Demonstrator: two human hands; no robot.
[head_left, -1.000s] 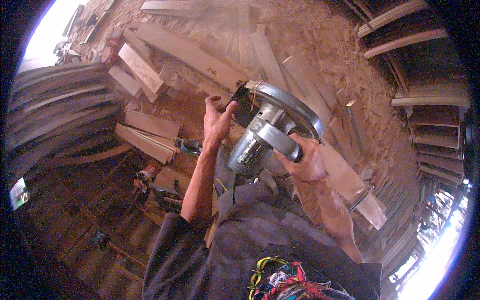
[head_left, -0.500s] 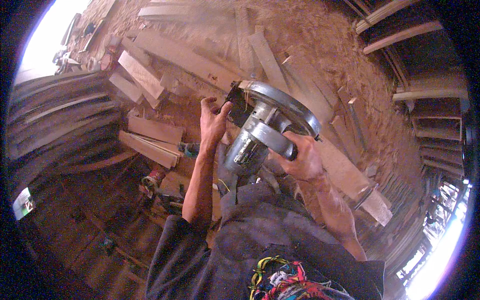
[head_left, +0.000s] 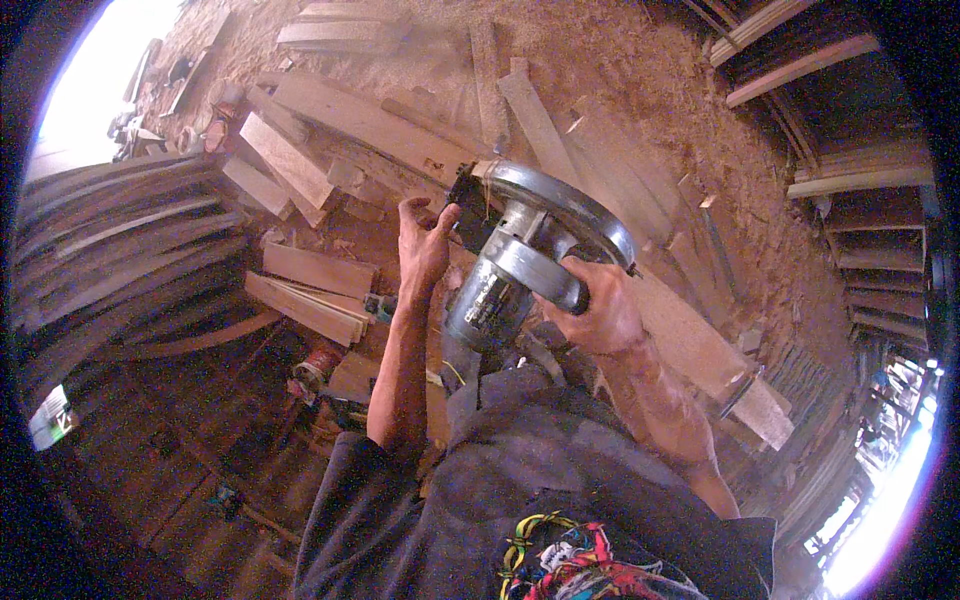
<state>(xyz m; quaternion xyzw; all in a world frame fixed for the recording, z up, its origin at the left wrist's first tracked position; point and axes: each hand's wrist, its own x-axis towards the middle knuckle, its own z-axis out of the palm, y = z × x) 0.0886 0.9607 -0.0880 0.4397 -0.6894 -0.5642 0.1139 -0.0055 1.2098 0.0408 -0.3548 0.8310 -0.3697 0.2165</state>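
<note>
I hold a metallic circular saw [head_left: 485, 298] in front of my body, with its curved blade guard toward the far right. My right hand [head_left: 608, 312] wraps around its loop-shaped rear handle. At the saw's far left end, my left hand [head_left: 424, 245] has its fingers bent against the dark front part, the thumb pointing up along it. Some of those fingers are hidden. Beneath the saw runs a long wooden plank [head_left: 690, 335], which comes out on the near right side. The blade itself cannot be seen.
Sawdust covers the ground [head_left: 690, 90]. Loose boards [head_left: 285, 160] lie at the far left, with short planks [head_left: 310, 305] nearer my left arm. Stacked timber [head_left: 120, 240] stands on the left, and wooden shelving or framing [head_left: 870, 255] on the right. A reddish round object [head_left: 318, 365] sits lower left.
The view has shifted slightly, and the saw sits a touch further left in it. Both hands keep the same places on the saw.
</note>
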